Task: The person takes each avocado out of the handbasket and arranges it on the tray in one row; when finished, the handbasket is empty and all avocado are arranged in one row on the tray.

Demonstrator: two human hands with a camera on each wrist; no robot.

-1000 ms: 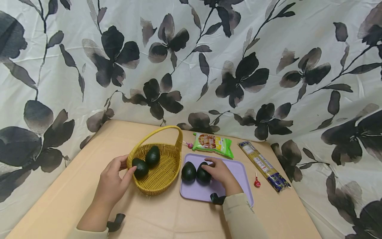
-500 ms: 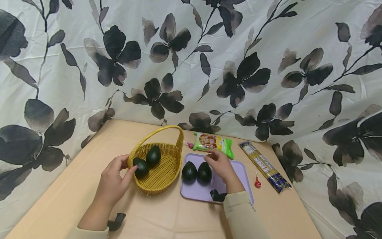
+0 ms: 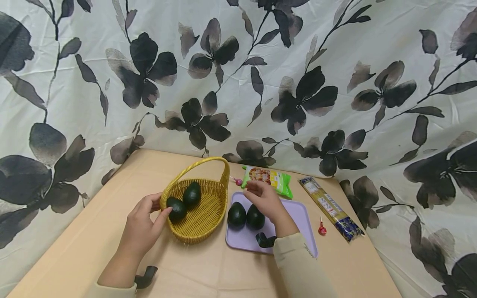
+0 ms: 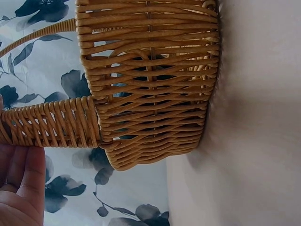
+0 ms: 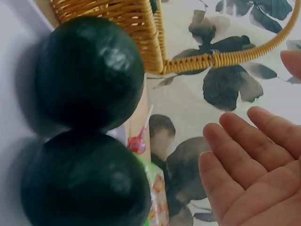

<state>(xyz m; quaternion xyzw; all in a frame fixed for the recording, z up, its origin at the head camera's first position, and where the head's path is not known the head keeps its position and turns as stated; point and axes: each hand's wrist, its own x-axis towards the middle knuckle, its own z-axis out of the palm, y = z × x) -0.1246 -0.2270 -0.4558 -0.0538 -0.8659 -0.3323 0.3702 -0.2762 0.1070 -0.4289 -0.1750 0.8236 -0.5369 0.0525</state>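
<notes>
While the tabletop [image 3: 208, 269] is left open in front, the job looks half done!
Bare room is offered at the lilac tray's [image 3: 300, 213] right end; its left edge is nearly met by the basket [image 3: 191, 239], gripped at the rim by the left hand [image 3: 143, 221]. Nothing is held by the loosely opened right hand [image 3: 266, 203]. Two avocados [image 3: 236, 215] are set on the tray; two [image 3: 192, 194] inside the basket are seemingly still to be moved.

Readable text: none | green packet [image 3: 277, 179], 12 o'clock from lilac tray [image 3: 298, 213]: printed front, lettering too small | long blue-and-gold packet [image 3: 331, 208], between 2 and 3 o'clock from tray: white label, characters illegible
</notes>
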